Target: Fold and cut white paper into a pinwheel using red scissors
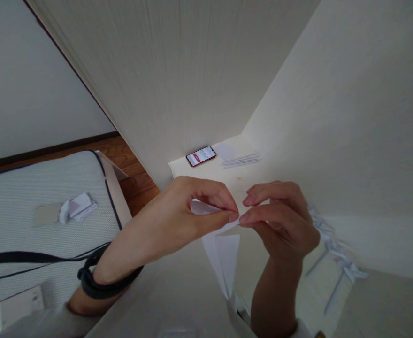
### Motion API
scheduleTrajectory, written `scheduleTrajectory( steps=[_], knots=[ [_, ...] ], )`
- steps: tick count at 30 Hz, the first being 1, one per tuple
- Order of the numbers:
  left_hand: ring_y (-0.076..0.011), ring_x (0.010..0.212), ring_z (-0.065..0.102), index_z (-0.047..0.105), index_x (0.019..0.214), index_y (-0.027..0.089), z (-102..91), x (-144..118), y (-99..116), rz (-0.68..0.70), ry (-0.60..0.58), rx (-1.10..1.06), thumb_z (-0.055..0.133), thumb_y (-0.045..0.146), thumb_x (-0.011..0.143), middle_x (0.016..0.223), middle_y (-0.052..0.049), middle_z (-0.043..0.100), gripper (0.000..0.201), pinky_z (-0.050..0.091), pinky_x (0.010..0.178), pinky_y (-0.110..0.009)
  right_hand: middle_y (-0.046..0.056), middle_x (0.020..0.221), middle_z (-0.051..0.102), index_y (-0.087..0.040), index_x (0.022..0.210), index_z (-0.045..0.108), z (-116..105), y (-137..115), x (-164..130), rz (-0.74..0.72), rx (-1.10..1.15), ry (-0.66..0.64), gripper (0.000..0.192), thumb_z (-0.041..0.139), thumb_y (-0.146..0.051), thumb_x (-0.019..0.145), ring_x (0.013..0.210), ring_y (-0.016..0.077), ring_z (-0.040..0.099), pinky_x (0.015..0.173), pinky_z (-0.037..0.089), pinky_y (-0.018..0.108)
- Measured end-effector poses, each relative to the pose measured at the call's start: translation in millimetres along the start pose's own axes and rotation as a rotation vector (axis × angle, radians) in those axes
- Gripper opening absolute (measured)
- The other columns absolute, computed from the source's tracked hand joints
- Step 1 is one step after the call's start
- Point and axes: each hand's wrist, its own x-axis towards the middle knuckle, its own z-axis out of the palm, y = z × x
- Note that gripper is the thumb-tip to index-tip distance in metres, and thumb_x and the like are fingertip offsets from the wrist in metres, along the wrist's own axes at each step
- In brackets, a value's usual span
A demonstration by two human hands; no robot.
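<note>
White paper [225, 229], folded and sharply creased, clamped between thumb and forefinger of the left hand [185, 213]; fingertips of the right hand [280, 223] bunched close at its tip, cannot tell whether gripping. Beneath, between both wrists, a smooth tapering flap [224, 258], point downward; cannot tell if joined. Near the far left corner of the pale tabletop [210, 172], a glossy phone [201, 156]; just beside, thin stacked paper strips [241, 160]. Along the right edge, angular folded shapes [343, 260] with slim rods [334, 292]. Well left, a loose folded bundle [80, 206] on a woven, dark-piped mattress [12, 183].
</note>
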Motion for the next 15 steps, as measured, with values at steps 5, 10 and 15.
scheduleTrajectory(
  steps=[5, 10, 15],
  knots=[
    [-0.0088, 0.066, 0.062, 0.074, 0.076, 0.019, 1.8, -4.9, 1.8, 0.045, 0.059, 0.159, 0.062, 0.015, 0.084, 0.072, 0.004, 0.073, 0.015, 0.044, 0.057, -0.014, 0.002, 0.085, 0.064, -0.019, 0.081, 0.070, -1.2, -0.1, 0.9, 0.015, 0.001, -0.013, 0.008, 0.068, -0.016, 0.088, 0.079, 0.0150, 0.060, 0.070, 0.053, 0.031],
    [-0.0076, 0.060, 0.061, 0.074, 0.076, 0.019, 4.1, -3.9, 1.5, 0.074, 0.107, 0.204, 0.065, 0.019, 0.084, 0.070, 0.004, 0.073, 0.012, 0.045, 0.056, -0.014, 0.001, 0.084, 0.064, -0.017, 0.080, 0.069, -2.5, -2.4, 1.0, 0.024, -0.013, -0.023, 0.008, 0.068, -0.014, 0.087, 0.080, 0.0136, 0.060, 0.071, 0.051, 0.029],
    [-0.0053, 0.055, 0.059, 0.073, 0.075, 0.019, 6.1, -4.4, 0.7, 0.108, 0.132, 0.217, 0.066, 0.019, 0.084, 0.069, 0.006, 0.073, 0.012, 0.044, 0.055, -0.013, 0.002, 0.085, 0.064, -0.016, 0.081, 0.069, -1.9, -4.4, 0.9, 0.029, -0.008, -0.002, 0.007, 0.068, -0.012, 0.086, 0.080, 0.0136, 0.060, 0.072, 0.051, 0.028]
  ],
)
